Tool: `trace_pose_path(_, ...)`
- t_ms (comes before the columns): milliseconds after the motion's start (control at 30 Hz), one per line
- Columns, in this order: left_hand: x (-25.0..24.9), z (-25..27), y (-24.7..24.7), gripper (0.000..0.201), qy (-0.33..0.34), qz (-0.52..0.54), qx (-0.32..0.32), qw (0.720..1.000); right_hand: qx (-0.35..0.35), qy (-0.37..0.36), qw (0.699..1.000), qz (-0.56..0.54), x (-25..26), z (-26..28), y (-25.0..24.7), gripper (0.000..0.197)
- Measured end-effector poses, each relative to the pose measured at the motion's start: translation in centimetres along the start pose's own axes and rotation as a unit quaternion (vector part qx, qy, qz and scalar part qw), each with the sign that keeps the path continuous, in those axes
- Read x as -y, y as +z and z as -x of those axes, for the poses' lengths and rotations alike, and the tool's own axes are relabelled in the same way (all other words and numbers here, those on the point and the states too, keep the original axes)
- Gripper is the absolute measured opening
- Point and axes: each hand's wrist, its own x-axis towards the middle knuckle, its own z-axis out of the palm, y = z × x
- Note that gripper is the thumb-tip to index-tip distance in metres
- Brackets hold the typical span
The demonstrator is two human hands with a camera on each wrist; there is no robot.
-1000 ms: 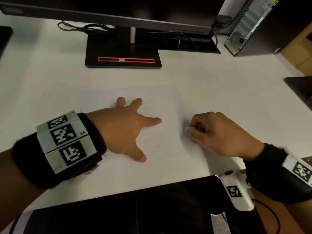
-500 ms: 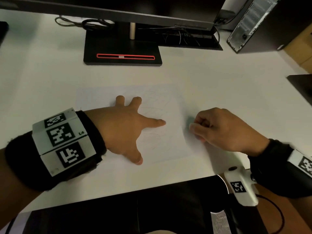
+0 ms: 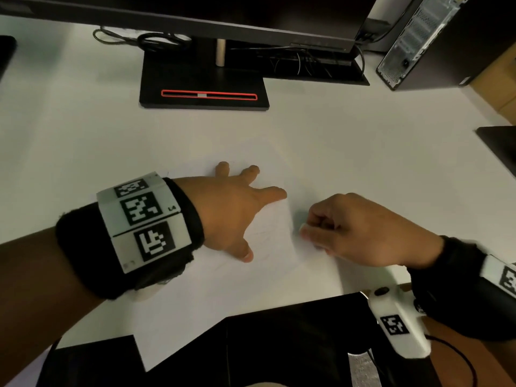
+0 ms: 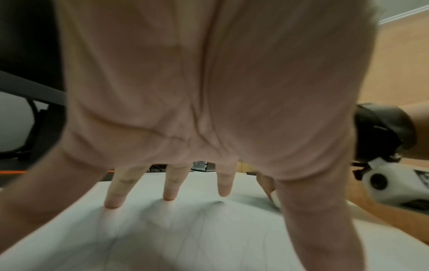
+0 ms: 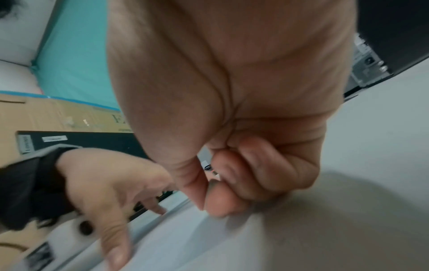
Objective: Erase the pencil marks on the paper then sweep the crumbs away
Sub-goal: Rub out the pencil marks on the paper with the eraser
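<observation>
Paper comes first here: the white sheet of paper (image 3: 268, 236) lies flat on the white desk (image 3: 363, 152) in front of the black monitor base with the red-outlined slot (image 3: 205, 88), and faint grey pencil marks (image 3: 259, 233) cross it near your left thumb.

Your left hand (image 3: 234, 210) is spread wide, fingers straight, with the fingertips (image 4: 169, 194) planted on the sheet to pin it down. Your right hand (image 3: 351, 233) is curled into a narrow pinch on a small white eraser (image 3: 303, 228), thumb and forefinger closed around it, at the sheet's right edge. The right wrist view hides the eraser behind your fingers, so I cannot tell whether it touches the paper yet.

You look to be in the erasing step, with the rubbing hardly begun, since lines show across the sheet in the left wrist view. No crumbs are visible on paper or desk, though the lighting is dim.

For the next move, bring the eraser inward onto the marks between your left thumb and forefinger. Keep firm downward pressure with the left hand, and rub away from those pinning fingers, so the thin sheet does not buckle or crease. Sweeping waits until the lines are gone.
</observation>
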Motion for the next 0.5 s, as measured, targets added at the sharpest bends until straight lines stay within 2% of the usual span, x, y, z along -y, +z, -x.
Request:
trace_pose_path(100, 0.5, 0.1, -0.4, 0.108, 0.005, -0.014, 0.007, 1.0, -0.05, 0.029, 0.998, -0.001, -0.7, -0.6, -0.9, 0.03)
trace_pose_path(267, 1.5, 0.4, -0.7, 0.105, 0.012, -0.029, 0.008, 0.999, 0.029, -0.037, 0.999, 0.018, 0.9, -0.1, 0.2, 0.034)
trace_pose_path(400, 0.8, 0.6, -0.9, 0.104, -0.02, -0.043, 0.017, 0.999, -0.027, -0.015, 0.999, 0.021, 0.3, -0.9, -0.4, 0.032)
trace_pose_path(500, 0.8, 0.6, -0.8, 0.104, -0.024, -0.051, 0.027, 0.998, 0.008, -0.062, 0.998, 0.02, 1.2, -0.5, 0.4, 0.033)
